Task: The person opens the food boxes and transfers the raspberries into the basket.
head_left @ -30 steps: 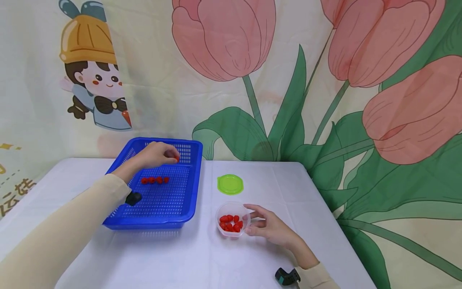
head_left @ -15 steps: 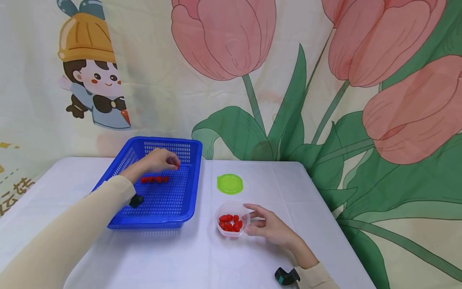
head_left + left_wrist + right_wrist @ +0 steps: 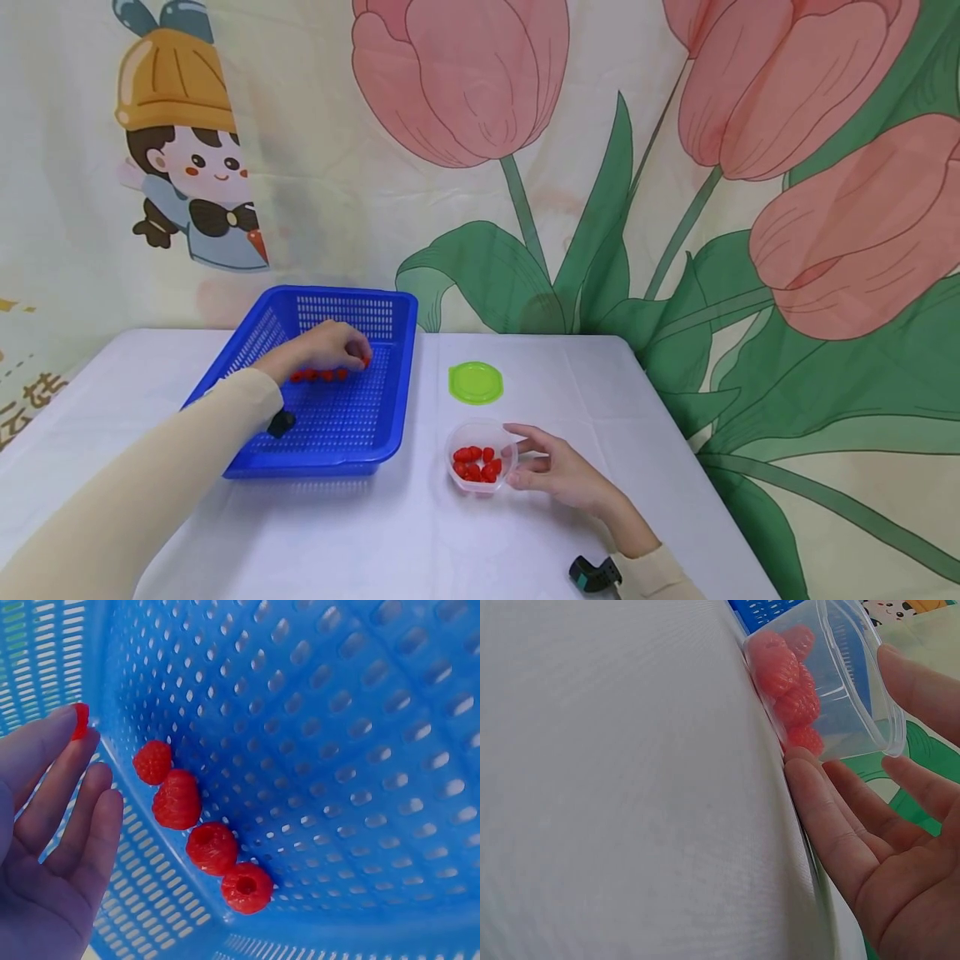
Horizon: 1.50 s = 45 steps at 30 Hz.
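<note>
Inside the blue basket, my left hand pinches a raspberry between thumb and fingertip. Beside it on the basket floor lies a row of several raspberries, partly covered by the hand in the head view. My right hand holds the side of a small clear plastic tub, thumb and fingers on either side of its wall. Several raspberries lie in the tub, which stands on the table.
A bright green lid lies on the white tablecloth behind the tub. The basket stands to the left, near a printed wall cloth. Each wrist wears a black device.
My left hand has come down and nearer within the basket, still pinching the raspberry, and now overlaps the row in the head view. The right hand and tub stay in place.
</note>
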### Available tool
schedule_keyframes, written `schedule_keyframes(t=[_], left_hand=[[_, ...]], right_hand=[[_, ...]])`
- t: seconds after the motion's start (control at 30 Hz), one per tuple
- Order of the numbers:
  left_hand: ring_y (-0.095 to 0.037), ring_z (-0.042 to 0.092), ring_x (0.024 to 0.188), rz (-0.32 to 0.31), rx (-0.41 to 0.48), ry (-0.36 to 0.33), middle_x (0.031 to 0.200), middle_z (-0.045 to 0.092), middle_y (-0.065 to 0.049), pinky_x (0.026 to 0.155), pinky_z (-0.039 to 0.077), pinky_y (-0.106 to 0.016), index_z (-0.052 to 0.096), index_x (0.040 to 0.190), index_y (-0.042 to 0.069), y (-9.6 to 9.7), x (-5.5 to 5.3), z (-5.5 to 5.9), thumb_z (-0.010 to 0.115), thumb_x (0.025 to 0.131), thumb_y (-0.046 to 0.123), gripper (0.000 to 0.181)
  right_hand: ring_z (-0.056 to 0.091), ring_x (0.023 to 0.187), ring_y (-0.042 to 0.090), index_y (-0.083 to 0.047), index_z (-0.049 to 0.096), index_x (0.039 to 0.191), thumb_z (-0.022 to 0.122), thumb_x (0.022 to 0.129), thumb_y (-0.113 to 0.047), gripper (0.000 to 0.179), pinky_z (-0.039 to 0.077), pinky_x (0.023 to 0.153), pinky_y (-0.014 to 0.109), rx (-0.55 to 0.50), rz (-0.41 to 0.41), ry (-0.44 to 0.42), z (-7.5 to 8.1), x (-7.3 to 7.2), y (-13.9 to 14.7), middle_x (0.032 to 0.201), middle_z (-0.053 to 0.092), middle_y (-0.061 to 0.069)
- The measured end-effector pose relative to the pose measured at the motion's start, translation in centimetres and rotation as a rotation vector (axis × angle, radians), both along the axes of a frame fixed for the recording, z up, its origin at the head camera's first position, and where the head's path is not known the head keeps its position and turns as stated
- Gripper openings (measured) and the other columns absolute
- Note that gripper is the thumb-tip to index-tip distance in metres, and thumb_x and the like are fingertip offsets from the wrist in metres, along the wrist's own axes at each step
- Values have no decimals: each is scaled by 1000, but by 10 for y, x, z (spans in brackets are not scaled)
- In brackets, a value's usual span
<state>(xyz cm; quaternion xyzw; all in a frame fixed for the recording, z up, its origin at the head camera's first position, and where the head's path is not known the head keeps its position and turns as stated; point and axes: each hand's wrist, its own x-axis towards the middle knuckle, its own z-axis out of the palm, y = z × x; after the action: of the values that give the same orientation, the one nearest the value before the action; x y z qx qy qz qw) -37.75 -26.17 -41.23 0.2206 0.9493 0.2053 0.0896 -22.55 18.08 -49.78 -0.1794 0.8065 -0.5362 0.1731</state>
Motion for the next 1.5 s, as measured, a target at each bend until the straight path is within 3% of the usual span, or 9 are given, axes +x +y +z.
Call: schedule_keyframes(t=[0.27, 0.5, 1.2, 1.33, 1.5], left_hand=[[-20, 71, 89, -29, -43, -48, 103, 77, -6, 88, 59, -46, 77, 115, 4, 2, -2, 0, 74, 98, 9, 18], [-19, 71, 87, -52, -92, -30, 100, 77, -5, 88, 59, -46, 78, 111, 5, 3, -6, -3, 76, 96, 9, 15], [-20, 69, 88, -11, -88, -98, 105, 75, -6, 82, 60, -39, 77, 116, 6, -4, -4, -3, 74, 98, 7, 18], [-19, 70, 86, -36, -75, -87, 105, 76, -6, 81, 61, -40, 77, 117, 5, -8, -4, 1, 75, 97, 7, 20], [-25, 71, 96, -21, -54, -47, 109, 76, -7, 93, 60, -51, 76, 119, 6, -5, 2, 13, 75, 98, 12, 22]], right_hand=[[69, 118, 28, -27, 47, 160, 82, 95, -27, 73, 59, 100, 43, -14, 16, 10, 0, -1, 2, 143, 58, 13], [70, 117, 27, -27, 47, 160, 83, 95, -27, 74, 60, 99, 42, -18, 11, 2, -1, 0, 1, 143, 59, 13], [70, 118, 28, -28, 48, 159, 84, 94, -28, 75, 59, 100, 43, -16, 16, 2, -1, -1, 2, 142, 59, 13], [70, 119, 28, -28, 47, 160, 83, 94, -29, 75, 59, 100, 43, -15, 19, 4, -1, -1, 2, 143, 59, 13], [70, 119, 29, -28, 47, 160, 83, 94, -28, 75, 59, 101, 44, -13, 18, 7, 0, 0, 2, 143, 59, 13]])
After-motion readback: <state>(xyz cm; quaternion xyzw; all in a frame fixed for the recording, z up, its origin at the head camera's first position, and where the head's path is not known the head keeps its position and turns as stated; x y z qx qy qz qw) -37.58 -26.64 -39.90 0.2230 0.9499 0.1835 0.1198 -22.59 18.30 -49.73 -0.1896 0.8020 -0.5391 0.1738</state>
